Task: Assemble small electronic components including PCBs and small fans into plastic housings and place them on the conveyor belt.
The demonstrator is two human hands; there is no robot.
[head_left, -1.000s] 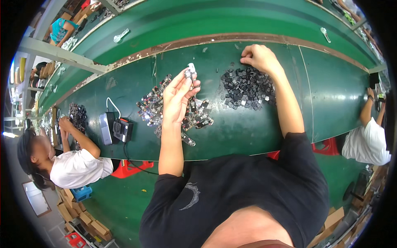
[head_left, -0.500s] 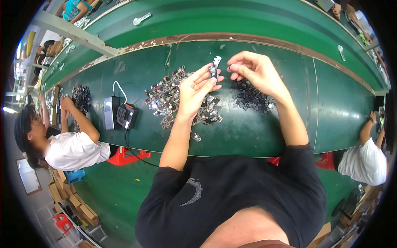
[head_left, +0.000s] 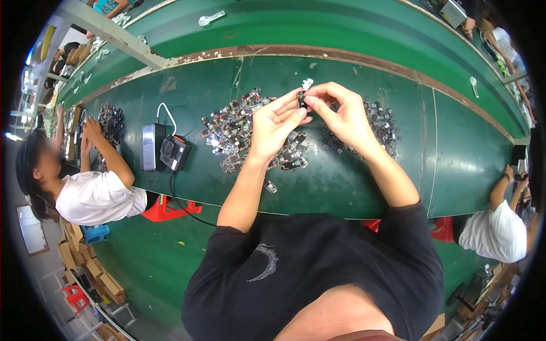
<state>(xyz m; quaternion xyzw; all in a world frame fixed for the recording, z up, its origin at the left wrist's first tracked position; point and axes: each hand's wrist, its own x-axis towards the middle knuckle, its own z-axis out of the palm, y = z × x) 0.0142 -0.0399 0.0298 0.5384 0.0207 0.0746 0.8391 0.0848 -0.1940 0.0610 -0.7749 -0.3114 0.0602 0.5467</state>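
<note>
Black, illegibly marked module, left hand pinching it, right hand pinched against it

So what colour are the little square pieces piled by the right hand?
The little square pieces are mostly black, shown best in the head view.

The green table here has a heap of small circuit boards, with little black pieces piled to its right. Left of it sit a grey box and a black box.

Left hand; right hand close beside
</note>
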